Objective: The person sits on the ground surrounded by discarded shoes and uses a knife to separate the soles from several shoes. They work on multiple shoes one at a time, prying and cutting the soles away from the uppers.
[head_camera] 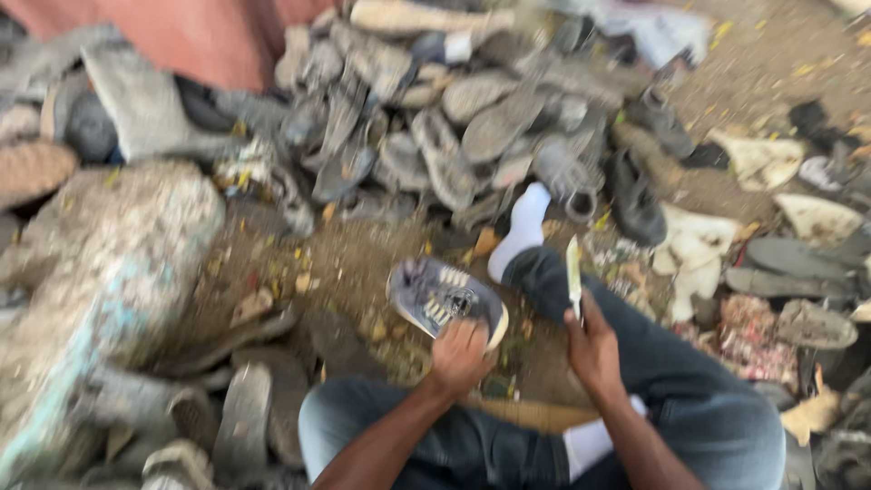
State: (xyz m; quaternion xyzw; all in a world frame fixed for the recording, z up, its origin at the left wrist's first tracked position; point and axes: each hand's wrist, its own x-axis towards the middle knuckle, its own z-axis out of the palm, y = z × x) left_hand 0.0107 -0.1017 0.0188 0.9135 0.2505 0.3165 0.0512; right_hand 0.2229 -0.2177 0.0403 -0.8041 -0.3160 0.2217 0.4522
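Seated on bare dirt ground strewn with leaves, legs in blue jeans and white socks stretched forward. Left hand closed on the near end of a grey worn sports shoe with pale sole edge, held sole-up just above the ground between the knees. Right hand wrapped round the handle of a slim pale-bladed knife, blade pointing up, just beside the shoe but not touching it. Hands apart, each clamped on its own object. Beyond, toward the far edge of the ground, a heap of grey dusty discarded shoes and soles; to the left, a large mottled rock. Shoe likely light and flexible, upper soft, sole stiffer and probably gritty; firmest grip seemingly at heel or toe. Heavy motion blur throughout; finer detail unclear.
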